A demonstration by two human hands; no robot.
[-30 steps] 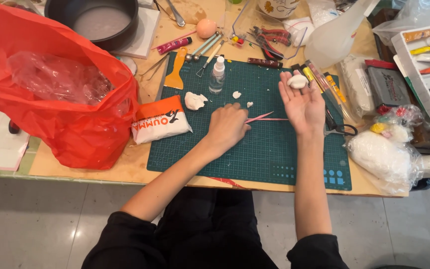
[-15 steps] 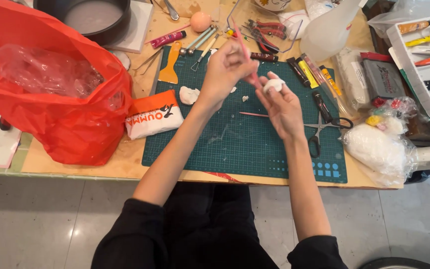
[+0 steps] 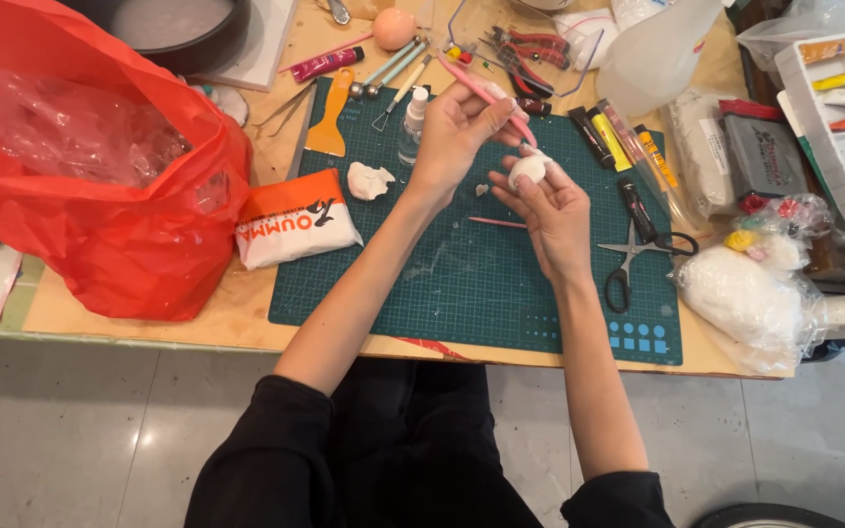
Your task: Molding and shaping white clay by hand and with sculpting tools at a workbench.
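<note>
My left hand (image 3: 457,127) grips a thin pink modelling tool (image 3: 486,95), its tip touching a small white clay ball (image 3: 527,171). My right hand (image 3: 552,210) cups that ball in its fingers above the green cutting mat (image 3: 462,284). A second pink stick (image 3: 499,223) lies on the mat just left of my right hand. A lump of white clay (image 3: 369,180) rests on the mat near an orange and white clay packet (image 3: 295,230).
A big red plastic bag (image 3: 80,166) fills the table's left. Black scissors (image 3: 638,254), markers and pliers lie right and behind the hands. A clear bag of white clay (image 3: 745,293) sits at the right edge, a paint tray (image 3: 838,108) beyond it.
My left hand picked a pink tool off the mat and brought it to the clay ball. Both hands moved left and closer together over the mat.
</note>
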